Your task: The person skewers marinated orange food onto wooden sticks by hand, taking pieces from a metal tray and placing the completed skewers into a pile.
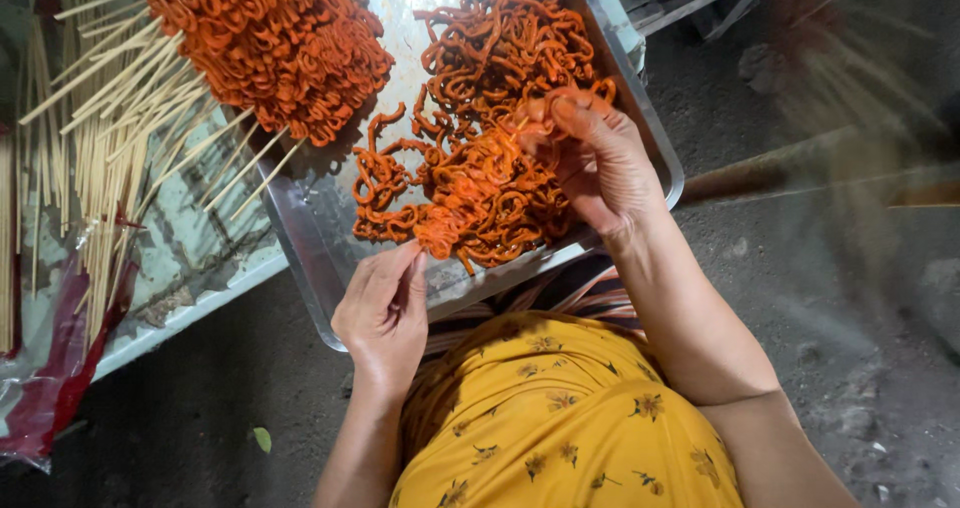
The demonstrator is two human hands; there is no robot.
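Orange, curly strips threaded on a thin wooden skewer [478, 193] stretch between both hands above the shiny metal tray [310, 218]. The left hand [385, 313] pinches the skewer's near end with closed fingers; the right hand [590, 158] curls shut around the far end, over loose orange strips [500, 48].

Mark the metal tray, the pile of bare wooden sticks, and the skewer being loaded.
Metal tray [315, 233], head view: bare lower-left rim.
Bare wooden sticks [100, 158], head view: middle of the pile.
Loaded skewer [480, 183], head view: orange pieces between both hands.
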